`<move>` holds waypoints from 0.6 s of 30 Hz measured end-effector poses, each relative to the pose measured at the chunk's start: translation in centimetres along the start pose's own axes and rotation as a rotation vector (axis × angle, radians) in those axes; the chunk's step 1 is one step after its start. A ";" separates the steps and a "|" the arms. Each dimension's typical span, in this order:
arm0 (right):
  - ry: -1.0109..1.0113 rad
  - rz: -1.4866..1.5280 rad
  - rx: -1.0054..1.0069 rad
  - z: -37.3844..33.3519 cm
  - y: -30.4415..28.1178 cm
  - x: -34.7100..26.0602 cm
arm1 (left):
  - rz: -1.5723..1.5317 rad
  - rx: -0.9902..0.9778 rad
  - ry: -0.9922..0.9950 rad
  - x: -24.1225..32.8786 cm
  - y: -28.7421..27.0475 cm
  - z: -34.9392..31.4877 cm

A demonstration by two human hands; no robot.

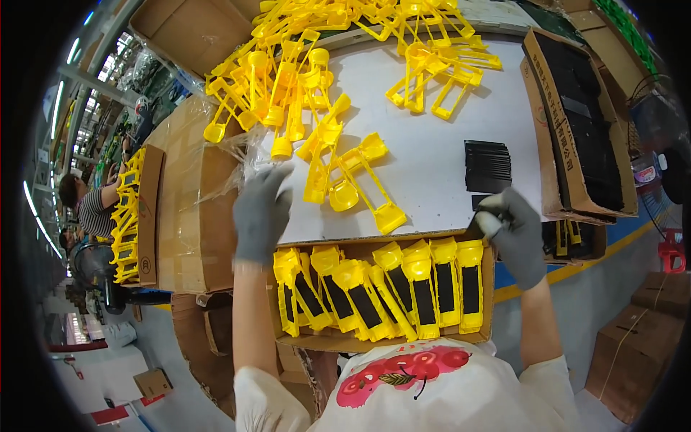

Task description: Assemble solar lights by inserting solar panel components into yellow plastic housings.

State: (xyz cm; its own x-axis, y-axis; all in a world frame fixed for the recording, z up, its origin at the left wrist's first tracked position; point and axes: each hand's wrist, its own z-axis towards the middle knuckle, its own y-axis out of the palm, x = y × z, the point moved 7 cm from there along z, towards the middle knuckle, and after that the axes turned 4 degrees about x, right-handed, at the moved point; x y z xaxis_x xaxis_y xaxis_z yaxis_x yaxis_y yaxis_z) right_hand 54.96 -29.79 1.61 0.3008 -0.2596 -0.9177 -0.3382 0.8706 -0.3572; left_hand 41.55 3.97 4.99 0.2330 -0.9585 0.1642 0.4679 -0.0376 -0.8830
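My left hand point(263, 216), in a grey glove, is at the table's left front edge. Its fingers are apart and hold nothing; the nearest things are loose yellow plastic frames point(320, 173). My right hand point(515, 237), also gloved, is closed in a pinch at the front right edge. A thin dark plate point(473, 229) shows at its fingertips, partly hidden by them. Just beyond lies a fanned stack of black plates point(488, 167). Between my forearms, an open cardboard box point(381, 345) holds several yellow holders point(425, 295) with black plates set in them.
A heap of yellow frames point(288, 72) covers the far left of the white table point(432, 194). At right stands a carton point(551, 137) packed with black pieces. Large cartons point(201, 187) flank the left side. Farther left, a person point(97, 205) is near another box of yellow parts.
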 end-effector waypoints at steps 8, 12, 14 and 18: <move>0.191 0.178 -0.045 -3.0 2.1 2.4 | 0.215 -0.518 0.437 -0.2 13.9 10.0; 0.442 0.378 -0.099 -3.8 2.1 3.5 | 0.036 -0.544 0.404 -1.1 13.1 10.2; 0.517 0.422 -0.107 -3.8 2.0 3.5 | -0.140 -0.432 0.333 -1.1 10.0 10.3; 0.530 0.437 -0.157 -4.0 2.3 3.0 | -0.260 -0.236 0.078 -2.4 0.9 8.4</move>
State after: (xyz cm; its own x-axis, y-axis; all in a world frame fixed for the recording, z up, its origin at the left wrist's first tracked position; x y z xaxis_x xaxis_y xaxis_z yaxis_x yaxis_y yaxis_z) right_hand 51.56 -30.23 -2.62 -0.3528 -0.1033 -0.9300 -0.4657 0.8814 0.0787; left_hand 48.60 8.65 7.51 0.0623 -0.9265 0.3710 0.2915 -0.3387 -0.8946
